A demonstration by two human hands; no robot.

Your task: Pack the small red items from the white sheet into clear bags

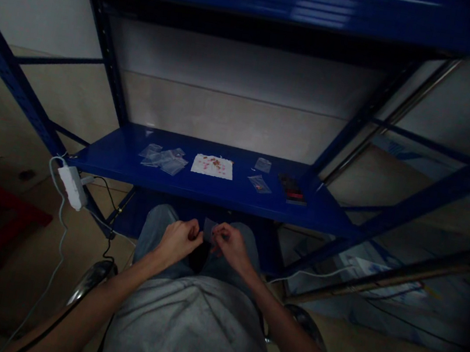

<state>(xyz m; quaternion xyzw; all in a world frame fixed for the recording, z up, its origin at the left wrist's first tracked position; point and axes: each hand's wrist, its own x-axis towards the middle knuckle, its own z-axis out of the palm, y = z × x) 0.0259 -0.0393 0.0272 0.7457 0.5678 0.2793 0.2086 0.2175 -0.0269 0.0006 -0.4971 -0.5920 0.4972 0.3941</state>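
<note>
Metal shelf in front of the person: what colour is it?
The metal shelf is deep blue, best seen in the head view.

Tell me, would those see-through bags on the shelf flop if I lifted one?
The clear plastic bags lie flat and thin, so probably floppy. They likely weigh little and may slide on the glossy blue shelf.

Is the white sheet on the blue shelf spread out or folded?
Spread out: the white sheet lies flat on the blue shelf, showing its full rectangle under reddish bits.
</note>
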